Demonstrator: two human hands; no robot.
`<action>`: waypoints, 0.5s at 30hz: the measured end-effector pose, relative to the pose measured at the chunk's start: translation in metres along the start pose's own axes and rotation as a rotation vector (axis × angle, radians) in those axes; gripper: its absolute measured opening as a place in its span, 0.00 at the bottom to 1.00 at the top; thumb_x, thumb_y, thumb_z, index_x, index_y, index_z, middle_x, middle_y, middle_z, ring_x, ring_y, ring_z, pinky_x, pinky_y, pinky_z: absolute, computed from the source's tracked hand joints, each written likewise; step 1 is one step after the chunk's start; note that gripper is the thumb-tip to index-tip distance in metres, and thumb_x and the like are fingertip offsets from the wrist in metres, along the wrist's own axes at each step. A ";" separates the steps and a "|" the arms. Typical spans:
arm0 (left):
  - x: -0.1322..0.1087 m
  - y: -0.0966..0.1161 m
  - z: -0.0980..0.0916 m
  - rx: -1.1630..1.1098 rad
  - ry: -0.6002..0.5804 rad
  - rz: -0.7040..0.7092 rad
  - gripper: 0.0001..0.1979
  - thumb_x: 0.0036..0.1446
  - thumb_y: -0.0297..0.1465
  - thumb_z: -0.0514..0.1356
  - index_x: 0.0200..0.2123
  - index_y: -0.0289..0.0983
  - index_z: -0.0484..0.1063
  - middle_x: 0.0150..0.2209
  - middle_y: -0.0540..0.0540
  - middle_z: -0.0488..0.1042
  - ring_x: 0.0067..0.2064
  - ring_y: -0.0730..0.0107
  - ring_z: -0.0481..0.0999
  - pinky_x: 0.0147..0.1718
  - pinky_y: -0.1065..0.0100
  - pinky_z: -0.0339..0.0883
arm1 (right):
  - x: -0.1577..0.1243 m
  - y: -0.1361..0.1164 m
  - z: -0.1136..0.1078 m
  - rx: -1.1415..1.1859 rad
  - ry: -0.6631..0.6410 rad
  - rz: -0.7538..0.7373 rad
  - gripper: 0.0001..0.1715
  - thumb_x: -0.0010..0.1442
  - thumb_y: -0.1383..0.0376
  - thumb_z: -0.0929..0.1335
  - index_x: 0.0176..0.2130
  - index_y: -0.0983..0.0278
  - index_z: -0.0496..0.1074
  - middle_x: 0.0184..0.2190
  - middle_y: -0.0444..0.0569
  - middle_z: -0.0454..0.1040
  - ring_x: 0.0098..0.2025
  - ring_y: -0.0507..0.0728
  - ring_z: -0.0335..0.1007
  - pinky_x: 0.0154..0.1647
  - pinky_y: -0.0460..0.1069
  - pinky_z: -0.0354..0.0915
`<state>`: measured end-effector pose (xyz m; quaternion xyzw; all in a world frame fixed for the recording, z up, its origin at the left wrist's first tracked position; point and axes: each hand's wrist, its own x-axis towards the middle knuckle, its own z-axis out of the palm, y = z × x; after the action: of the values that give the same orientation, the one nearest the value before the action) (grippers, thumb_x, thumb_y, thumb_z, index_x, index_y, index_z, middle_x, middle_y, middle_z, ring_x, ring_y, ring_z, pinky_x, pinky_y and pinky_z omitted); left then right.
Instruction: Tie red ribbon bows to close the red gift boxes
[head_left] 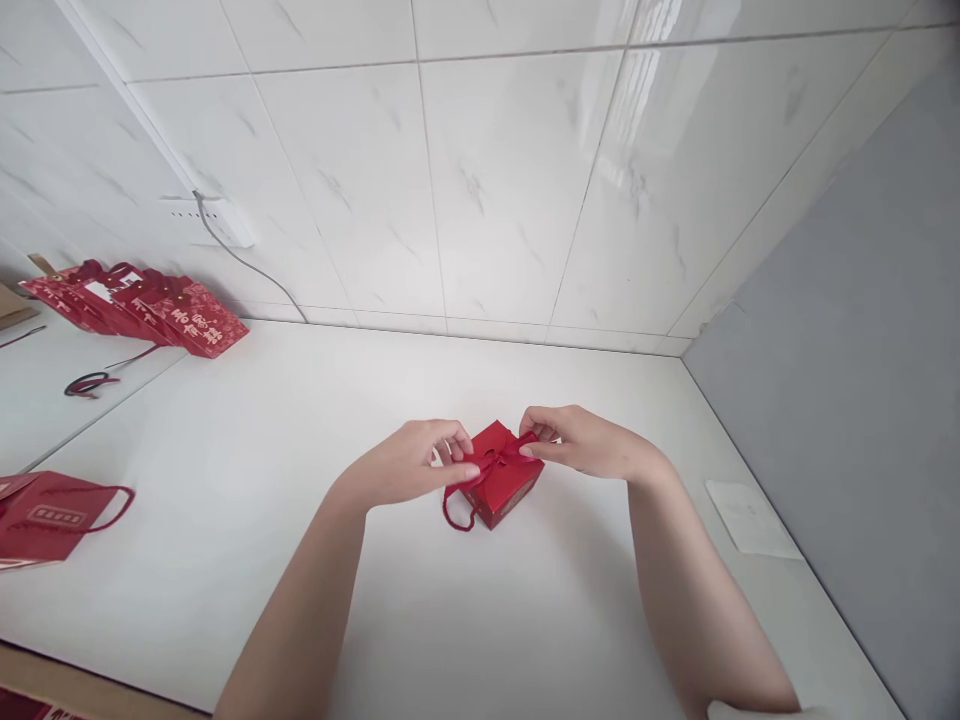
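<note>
A small red gift box (510,492) sits on the white table, in the middle of the head view. Across its top runs a dark red ribbon (498,459), gathered at the centre like a knot or bow. My left hand (420,462) pinches the ribbon's left part between thumb and fingers at the box's left side. On the opposite side, my right hand (574,440) grips the ribbon's right part with thumb and fingers. A red cord loop (457,515) hangs at the box's left front corner, below my left hand.
Several red printed gift bags (202,318) lean in a row at the back left. A red bag with a cord handle (56,518) lies at the left edge. A white flat piece (750,518) rests at the right, near the grey panel (847,330). Scissors (88,383) lie far left.
</note>
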<state>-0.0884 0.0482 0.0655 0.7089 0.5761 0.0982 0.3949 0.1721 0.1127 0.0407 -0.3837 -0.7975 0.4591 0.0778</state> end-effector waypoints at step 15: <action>0.001 -0.004 -0.006 0.063 0.117 -0.008 0.12 0.65 0.40 0.52 0.35 0.44 0.73 0.33 0.52 0.74 0.34 0.67 0.70 0.32 0.67 0.61 | -0.083 -0.043 0.008 0.171 0.488 -0.777 0.07 0.67 0.53 0.64 0.41 0.49 0.71 0.26 0.41 0.74 0.23 0.54 0.69 0.27 0.52 0.68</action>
<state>-0.0945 0.0516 0.0667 0.7118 0.6039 0.1198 0.3382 0.2025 0.0383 0.0891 -0.1456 -0.7996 0.3564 0.4609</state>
